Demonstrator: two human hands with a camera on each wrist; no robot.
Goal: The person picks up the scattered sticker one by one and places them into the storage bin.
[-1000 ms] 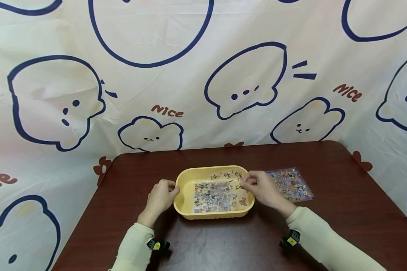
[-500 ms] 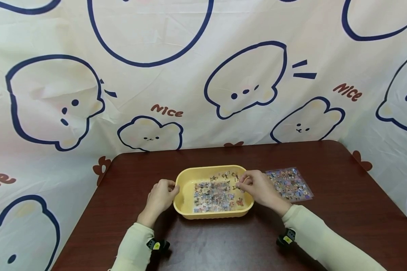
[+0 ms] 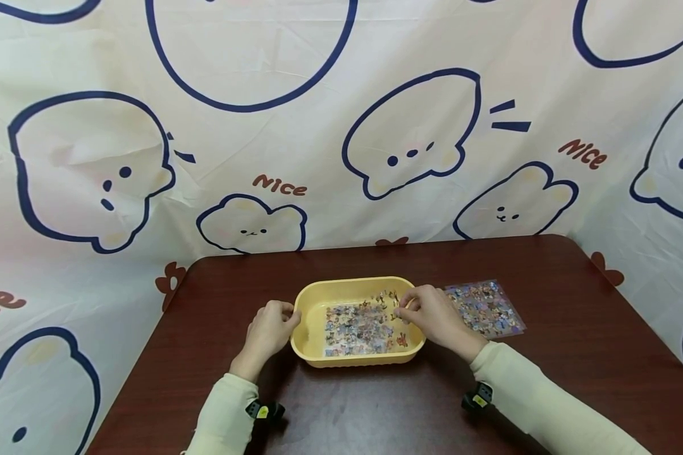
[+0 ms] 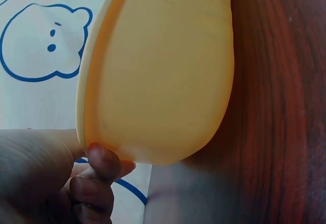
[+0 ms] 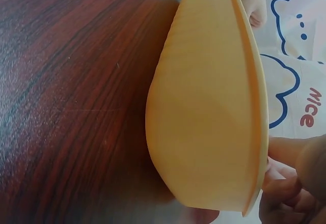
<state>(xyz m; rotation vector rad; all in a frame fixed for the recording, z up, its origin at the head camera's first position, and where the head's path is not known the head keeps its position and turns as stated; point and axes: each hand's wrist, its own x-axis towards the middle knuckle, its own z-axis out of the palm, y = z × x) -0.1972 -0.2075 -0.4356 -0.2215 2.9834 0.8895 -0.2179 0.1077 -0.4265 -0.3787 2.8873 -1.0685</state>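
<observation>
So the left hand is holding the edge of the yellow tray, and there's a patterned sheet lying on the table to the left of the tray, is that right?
Not quite: the patterned sheet lies on the table to the right of the yellow tray, as the head view shows. The left hand does hold the tray's edge.

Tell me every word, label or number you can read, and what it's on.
"Nice", red, left of centre on the patterned cloth
"Nice", red, farther right on that cloth
"ce", red, cloth, cut off by the left edge
"Nice", cloth, in the right wrist view
Yellow labels on black wrist devices: too small to read
</observation>
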